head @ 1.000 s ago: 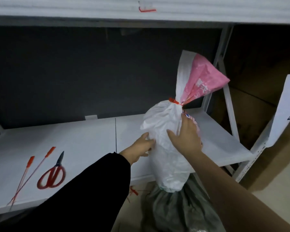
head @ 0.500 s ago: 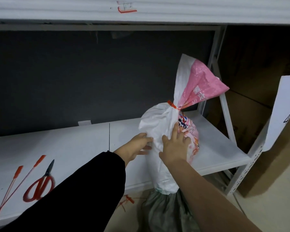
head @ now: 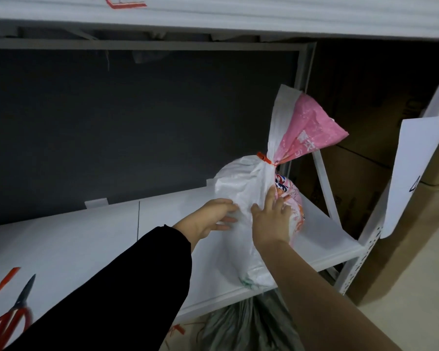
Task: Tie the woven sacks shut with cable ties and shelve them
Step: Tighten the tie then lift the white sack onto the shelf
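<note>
Two straight-fingered hands are touching the tied woven sack (head: 241, 188) standing upright on the shelf's (head: 86, 236) right end: my left hand (head: 208, 219) is pressing its side, my right hand (head: 271, 221) spreading flat across its front.

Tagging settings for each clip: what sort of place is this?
Probably a storeroom or warehouse: a metal shelf rack, a tied sack held at its edge, and cardboard boxes beside it.

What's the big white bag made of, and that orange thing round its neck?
The sack looks like woven plastic: thin, slightly shiny and crinkled, with a faint weave showing. The orange tie round its neck seems to be stiff, smooth plastic, a narrow band with a blocky head. Looks alone can't confirm either.
</note>
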